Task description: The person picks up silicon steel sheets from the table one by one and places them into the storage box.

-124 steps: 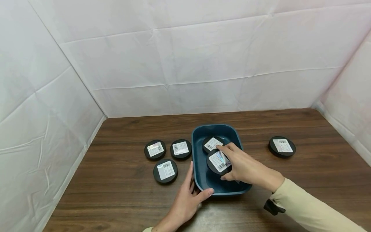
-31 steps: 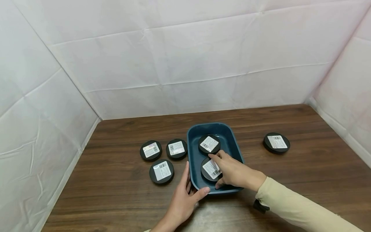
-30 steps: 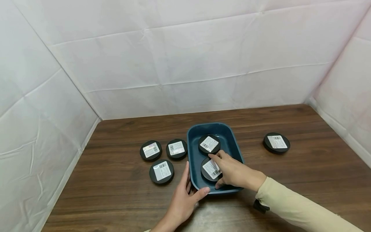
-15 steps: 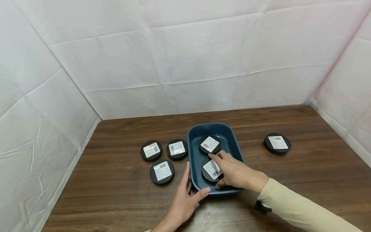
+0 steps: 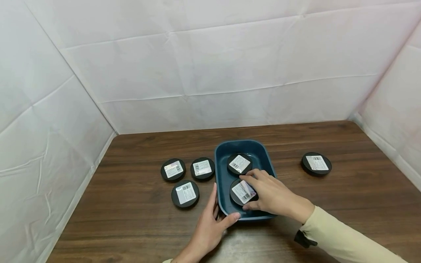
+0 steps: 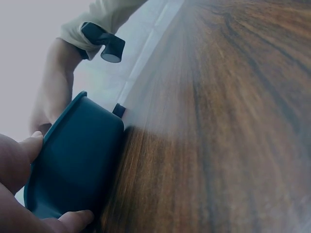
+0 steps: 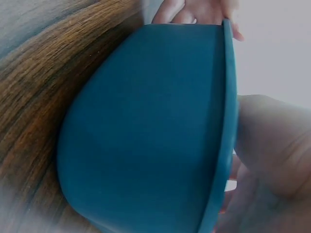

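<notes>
In the near end of the blue tray [image 5: 251,147] | barcode-labelled black disc [image 5: 242,192], right hand [image 5: 274,195] clasping it, thumb and fingers curved | left hand [image 5: 208,231] grips tray's near-left corner

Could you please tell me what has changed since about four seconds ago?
The right hand has moved the near black disc toward the near end of the blue tray, away from the far disc. Nothing has clearly been let go. The left hand still holds the tray; the four discs outside stayed put.
</notes>
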Demonstrator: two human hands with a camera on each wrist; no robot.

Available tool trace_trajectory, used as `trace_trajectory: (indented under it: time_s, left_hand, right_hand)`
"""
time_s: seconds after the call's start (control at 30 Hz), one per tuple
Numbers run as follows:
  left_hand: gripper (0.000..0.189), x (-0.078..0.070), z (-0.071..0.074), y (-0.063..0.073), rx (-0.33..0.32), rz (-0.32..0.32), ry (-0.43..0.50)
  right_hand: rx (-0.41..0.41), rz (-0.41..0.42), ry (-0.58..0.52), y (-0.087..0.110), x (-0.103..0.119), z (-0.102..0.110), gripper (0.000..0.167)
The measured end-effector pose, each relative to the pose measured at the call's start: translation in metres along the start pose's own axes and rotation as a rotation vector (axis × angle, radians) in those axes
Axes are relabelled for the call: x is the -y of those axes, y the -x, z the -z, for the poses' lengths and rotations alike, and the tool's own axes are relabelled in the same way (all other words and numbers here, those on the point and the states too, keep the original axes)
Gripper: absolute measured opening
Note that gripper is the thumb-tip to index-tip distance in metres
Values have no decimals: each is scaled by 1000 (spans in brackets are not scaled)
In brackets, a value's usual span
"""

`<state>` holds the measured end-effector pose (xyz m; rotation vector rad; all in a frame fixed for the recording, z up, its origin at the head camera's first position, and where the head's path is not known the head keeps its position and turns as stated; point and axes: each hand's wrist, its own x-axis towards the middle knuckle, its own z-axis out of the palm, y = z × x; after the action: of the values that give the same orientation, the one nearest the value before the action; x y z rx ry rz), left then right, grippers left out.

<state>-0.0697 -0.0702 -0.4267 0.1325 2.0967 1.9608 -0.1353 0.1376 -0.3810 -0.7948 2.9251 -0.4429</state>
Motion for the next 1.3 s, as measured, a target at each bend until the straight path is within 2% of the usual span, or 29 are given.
trace_trajectory:
  time_s: [0.33,0.67,0.9,1.3]
  left_hand:
    - [102,0,-1,0,-5,-16,-5]
    - [103,-2,-2,0,-2,-2,12]
    - [104,-2,-2,0,-1,7,3]
    - [104,-2,-1,0,-6,7,23]
  right_hand:
    - [-175,67,-15,5,-4,5,60]
    - [-203,54,-36,11,-10,12,54]
    - [-268,49,-47,14,-14,12,48]
    - [-312,16,-111,20,-22,14,48]
